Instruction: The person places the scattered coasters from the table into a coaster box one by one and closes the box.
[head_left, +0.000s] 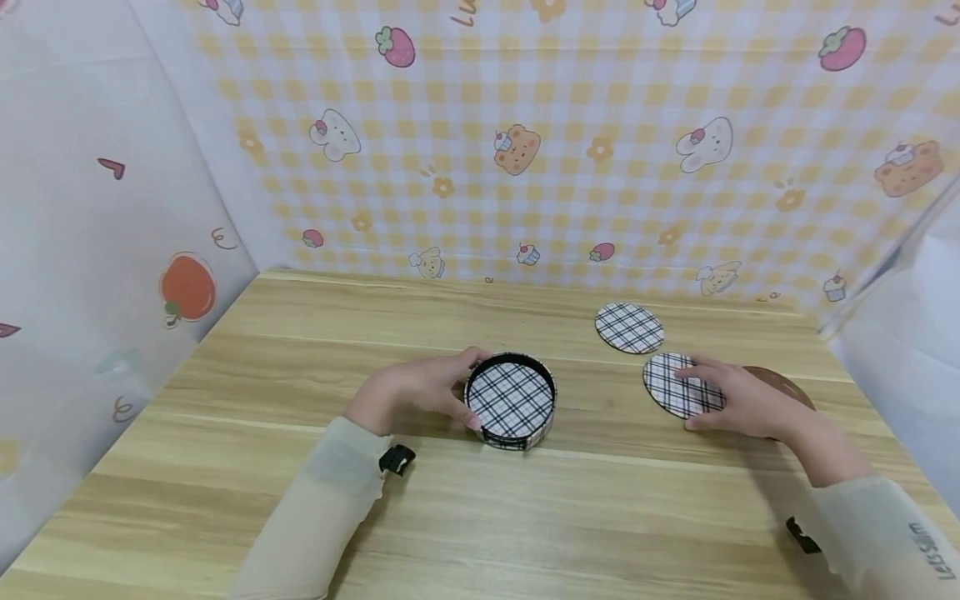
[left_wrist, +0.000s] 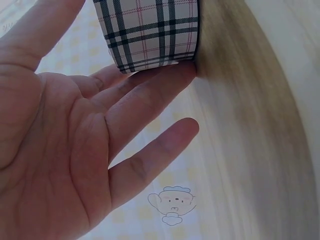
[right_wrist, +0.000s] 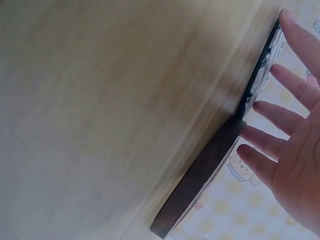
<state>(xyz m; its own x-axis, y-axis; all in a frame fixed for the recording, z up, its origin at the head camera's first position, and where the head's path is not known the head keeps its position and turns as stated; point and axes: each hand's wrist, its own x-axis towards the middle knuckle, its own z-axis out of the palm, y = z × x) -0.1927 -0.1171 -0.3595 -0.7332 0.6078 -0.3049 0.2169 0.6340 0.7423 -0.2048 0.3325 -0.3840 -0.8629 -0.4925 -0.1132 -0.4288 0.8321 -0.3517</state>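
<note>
My left hand (head_left: 431,385) holds a round plaid coaster holder (head_left: 542,429) by its side, thumb at the near edge and fingers at the far edge. Inside the holder lies a plaid coaster (head_left: 512,400). In the left wrist view the holder's plaid wall (left_wrist: 150,32) meets the fingertips, and the little finger stands free. On the right, my right hand (head_left: 738,400) spreads its fingers over a second plaid coaster (head_left: 667,383) lying on the table. The right wrist view shows that coaster's thin dark edge (right_wrist: 257,75) by the fingertips, which look close to or touching it.
Another plaid coaster (head_left: 630,327) lies farther back on the wooden table (head_left: 525,517). A brown round object (head_left: 783,383) sits partly hidden behind the right hand; the right wrist view shows its dark side (right_wrist: 195,185) against the coaster. A patterned cloth (head_left: 480,200) hangs behind the table.
</note>
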